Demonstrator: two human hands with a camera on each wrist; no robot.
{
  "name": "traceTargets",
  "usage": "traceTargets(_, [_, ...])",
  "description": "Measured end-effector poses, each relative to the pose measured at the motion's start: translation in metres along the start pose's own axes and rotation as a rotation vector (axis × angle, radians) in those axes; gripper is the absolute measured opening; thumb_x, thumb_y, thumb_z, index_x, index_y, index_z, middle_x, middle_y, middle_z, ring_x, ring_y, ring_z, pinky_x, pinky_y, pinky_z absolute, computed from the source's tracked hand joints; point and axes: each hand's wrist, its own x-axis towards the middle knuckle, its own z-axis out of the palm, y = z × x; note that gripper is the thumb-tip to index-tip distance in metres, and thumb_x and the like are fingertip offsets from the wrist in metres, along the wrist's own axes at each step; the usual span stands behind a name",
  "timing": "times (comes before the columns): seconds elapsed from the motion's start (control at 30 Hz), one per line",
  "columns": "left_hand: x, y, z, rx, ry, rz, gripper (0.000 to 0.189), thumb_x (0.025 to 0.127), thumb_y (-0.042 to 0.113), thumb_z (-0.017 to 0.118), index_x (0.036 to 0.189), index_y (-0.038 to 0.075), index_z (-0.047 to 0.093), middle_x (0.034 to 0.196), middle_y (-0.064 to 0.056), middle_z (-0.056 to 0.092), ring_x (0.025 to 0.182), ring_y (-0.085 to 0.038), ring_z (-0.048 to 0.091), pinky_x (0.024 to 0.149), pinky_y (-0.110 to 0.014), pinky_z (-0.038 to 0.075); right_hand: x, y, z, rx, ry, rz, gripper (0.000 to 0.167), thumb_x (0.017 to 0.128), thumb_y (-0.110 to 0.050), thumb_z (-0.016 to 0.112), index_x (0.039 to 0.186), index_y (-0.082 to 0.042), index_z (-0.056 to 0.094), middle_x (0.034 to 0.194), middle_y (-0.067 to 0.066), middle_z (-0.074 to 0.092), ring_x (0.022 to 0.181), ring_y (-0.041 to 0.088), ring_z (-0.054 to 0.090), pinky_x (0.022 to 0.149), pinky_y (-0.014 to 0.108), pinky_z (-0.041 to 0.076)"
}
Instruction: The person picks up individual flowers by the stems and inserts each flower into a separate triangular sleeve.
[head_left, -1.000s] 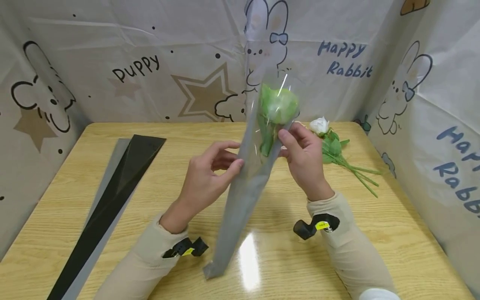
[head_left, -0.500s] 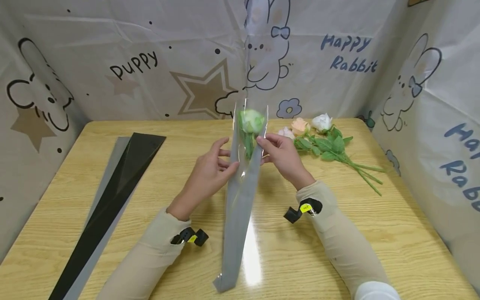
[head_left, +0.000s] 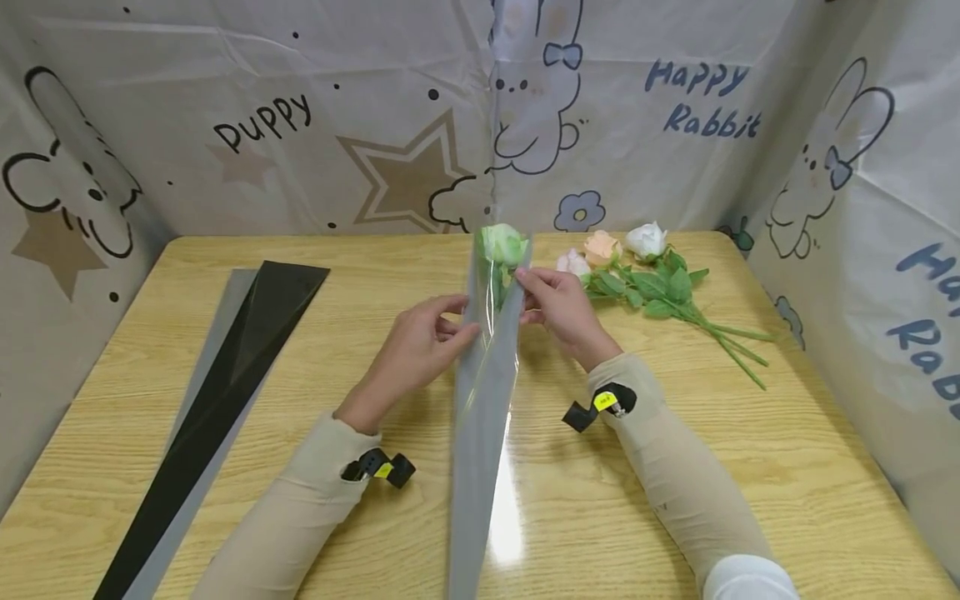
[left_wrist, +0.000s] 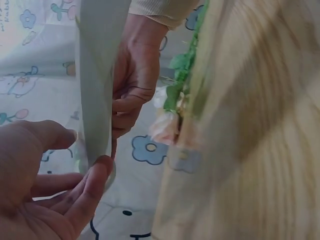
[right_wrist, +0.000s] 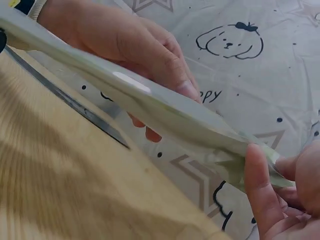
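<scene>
A long plastic flower sleeve (head_left: 480, 392), grey with a clear front at the top, stands between my two hands and tapers toward the front of the table. Inside its upper end sits a white-green rose (head_left: 504, 246) with green leaves. My left hand (head_left: 420, 346) holds the sleeve's left edge between thumb and fingers, below the bloom. On the opposite edge, just under the rose head, my right hand (head_left: 562, 308) pinches the plastic. From the right wrist, the sleeve (right_wrist: 150, 95) appears raised above the tabletop, its lower end running out of frame.
Folded black and grey sleeves (head_left: 232, 375) lie slantwise on the left of the wooden table (head_left: 637, 500). At the back right rest a white rose (head_left: 647, 240), a peach rose (head_left: 602, 248) and a pale pink rose (head_left: 573, 263). A printed cloth (head_left: 300, 183) walls the table.
Both hands and the sleeve shifted left and lower, and the sleeve swung from a slant to nearly straight. The pink and peach roses came into view. Its lower tip left the head view.
</scene>
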Motion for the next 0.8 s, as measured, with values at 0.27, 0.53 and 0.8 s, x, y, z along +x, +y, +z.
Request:
traceTargets(0.27, [0.002,-0.011,0.007,0.138,-0.049,-0.026,0.057,0.099,0.028,0.07,0.145,-0.001,0.055,0.141,-0.02,0.061,0.11,-0.03,0.073,0.089,-0.037,0.064,0.01,0.019,-0.003,-0.052,-0.037,0.03,0.038,0.105,-0.01,0.059,0.137,0.01,0.058,0.086,0.0,0.071,0.077,0.008,0.07,0.072,0.021,0.063])
traceTargets(0.53, [0.007,-0.023,0.012,0.247,-0.08,0.052,0.045,0.094,0.021,0.075,0.132,-0.002,0.064,0.121,-0.02,0.07,0.104,-0.03,0.071,0.088,-0.041,0.062,0.011,0.028,-0.007,-0.207,-0.03,0.043,0.042,0.1,-0.005,0.06,0.14,0.008,0.058,0.111,0.021,0.072,0.083,0.008,0.073,0.081,0.025,0.064])
traceTargets(0.8, [0.006,-0.028,0.017,0.372,-0.125,0.067,0.048,0.094,0.026,0.075,0.132,-0.002,0.066,0.139,-0.022,0.066,0.13,-0.038,0.063,0.11,-0.051,0.053,0.007,0.032,-0.012,-0.296,-0.045,0.083,0.039,0.103,-0.009,0.057,0.138,0.009,0.059,0.129,0.032,0.066,0.082,0.006,0.073,0.082,0.024,0.064])
